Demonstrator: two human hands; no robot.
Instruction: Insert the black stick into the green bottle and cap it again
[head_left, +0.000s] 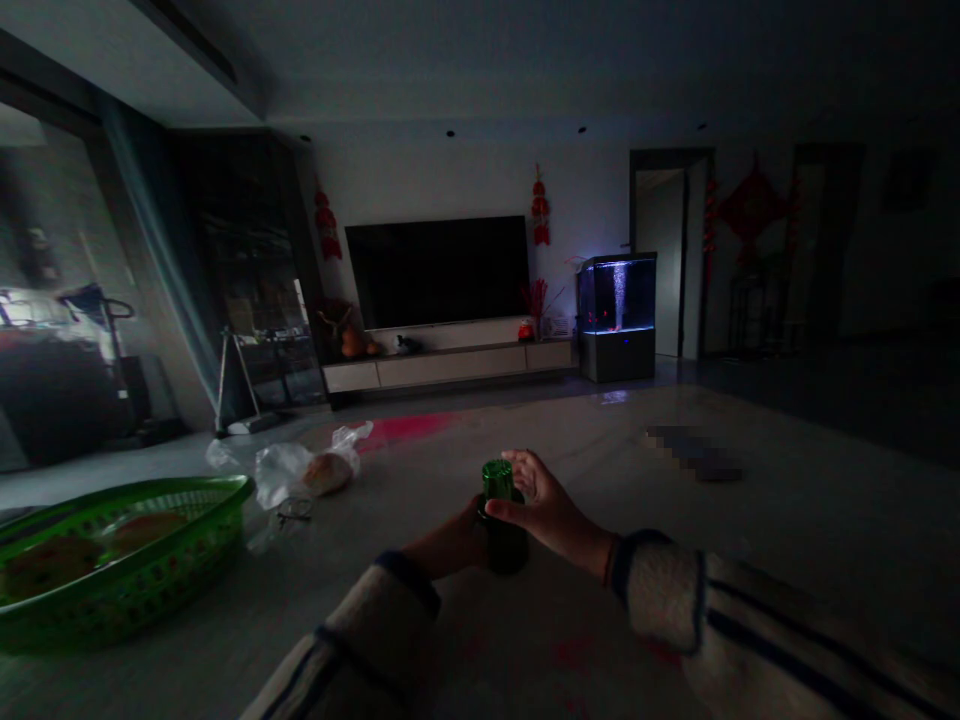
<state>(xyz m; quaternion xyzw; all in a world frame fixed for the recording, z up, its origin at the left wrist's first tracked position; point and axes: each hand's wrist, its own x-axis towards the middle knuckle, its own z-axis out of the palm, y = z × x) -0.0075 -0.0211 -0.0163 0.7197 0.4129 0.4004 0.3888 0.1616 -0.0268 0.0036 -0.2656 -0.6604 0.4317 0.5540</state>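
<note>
A dark green bottle-like container [507, 548] stands upright at the lower middle, over the table top. Its upper part is a brighter, shiny green cap [496, 480] with a ridged rim. My left hand [459, 540] wraps the container's body from the left, its fingers mostly hidden in shadow. From the right, my right hand [551, 512] curls round the cap, thumb across the front and fingers behind at the top. The dim light hides whether every fingertip touches it.
A green plastic basket [150, 580] with round items inside stands at the left. Beside it lie a clear plastic bag [281, 472] and a brownish round item [326, 472]. A blurred dark object [694, 452] rests at the right. Farther off are a television [439, 272] and a lit aquarium [619, 295].
</note>
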